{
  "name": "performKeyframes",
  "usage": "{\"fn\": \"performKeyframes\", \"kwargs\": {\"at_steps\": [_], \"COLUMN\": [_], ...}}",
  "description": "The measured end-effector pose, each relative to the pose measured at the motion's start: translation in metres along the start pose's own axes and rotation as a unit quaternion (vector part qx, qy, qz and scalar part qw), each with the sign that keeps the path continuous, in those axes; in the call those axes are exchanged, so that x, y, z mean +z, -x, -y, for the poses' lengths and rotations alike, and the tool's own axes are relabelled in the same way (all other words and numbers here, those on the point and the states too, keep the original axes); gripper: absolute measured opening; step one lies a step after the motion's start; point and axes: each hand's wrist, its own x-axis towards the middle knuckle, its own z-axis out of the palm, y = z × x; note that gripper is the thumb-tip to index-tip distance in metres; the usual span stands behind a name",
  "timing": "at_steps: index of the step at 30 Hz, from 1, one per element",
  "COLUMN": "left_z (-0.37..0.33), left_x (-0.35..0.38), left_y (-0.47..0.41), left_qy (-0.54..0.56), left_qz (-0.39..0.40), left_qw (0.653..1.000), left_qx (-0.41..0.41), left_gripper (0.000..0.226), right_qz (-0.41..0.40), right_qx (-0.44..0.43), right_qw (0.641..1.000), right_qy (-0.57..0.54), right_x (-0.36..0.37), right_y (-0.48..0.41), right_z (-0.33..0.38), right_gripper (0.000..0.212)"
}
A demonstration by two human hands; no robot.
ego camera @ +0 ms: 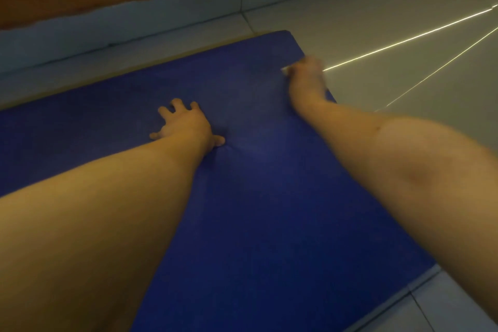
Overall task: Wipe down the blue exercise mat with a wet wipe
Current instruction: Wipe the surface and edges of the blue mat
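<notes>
Two bare hands on the blue exercise mat point(256, 197), which lies on a tiled floor point(377, 21)
The left hand point(186, 124) presses flat near the mat's middle, fingers spread apart. The right hand point(307, 73) is at the far right edge, too blurred to tell how its fingers lie — a white sliver, seemingly the wet wipe point(285, 69), shows at its left side

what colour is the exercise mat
Plain deep blue padded exercise mat, seen best in the head view.
</notes>
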Motion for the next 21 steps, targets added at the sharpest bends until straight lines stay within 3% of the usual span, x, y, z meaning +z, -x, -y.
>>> {"fn": "performKeyframes", "kwargs": {"at_steps": [2,5,7,10,12,14,17,21], "left_z": [-0.001,-0.003,-0.002,-0.005,-0.007,-0.007,-0.003,-0.003], "left_x": [-0.001,-0.001,0.000,-0.002,-0.003,-0.005,-0.008,-0.007], "left_y": [0.001,0.000,-0.001,-0.002,0.000,0.003,0.006,0.008], "left_qy": [0.001,0.003,0.003,0.003,0.005,0.005,0.005,0.003], "left_qz": [-0.001,0.000,0.004,0.008,0.011,0.013,0.014,0.012], "left_qw": [1.000,1.000,1.000,1.000,0.999,1.000,1.000,1.000], "left_qx": [-0.005,-0.009,-0.012,-0.025,-0.032,-0.026,-0.017,-0.008], "left_gripper": [0.116,0.117,0.118,0.119,0.116,0.116,0.115,0.116], "right_qz": [-0.025,0.004,0.023,0.075,0.112,0.096,0.057,-0.026], "right_qx": [0.111,0.133,0.090,-0.069,-0.169,-0.205,-0.133,0.063], "right_qw": [0.993,0.991,0.995,0.989,0.970,0.965,0.987,0.998], "right_qy": [0.029,0.008,-0.035,-0.108,-0.133,-0.130,-0.063,0.016], "right_x": [-0.005,-0.004,0.009,0.032,0.037,0.034,0.024,0.018], "right_y": [-0.018,-0.018,-0.008,0.022,0.031,0.018,-0.015,-0.067], "right_z": [-0.023,0.020,0.069,0.142,0.159,0.143,0.082,0.002], "right_gripper": [0.032,0.033,0.035,0.029,0.024,0.021,0.028,0.030]}}
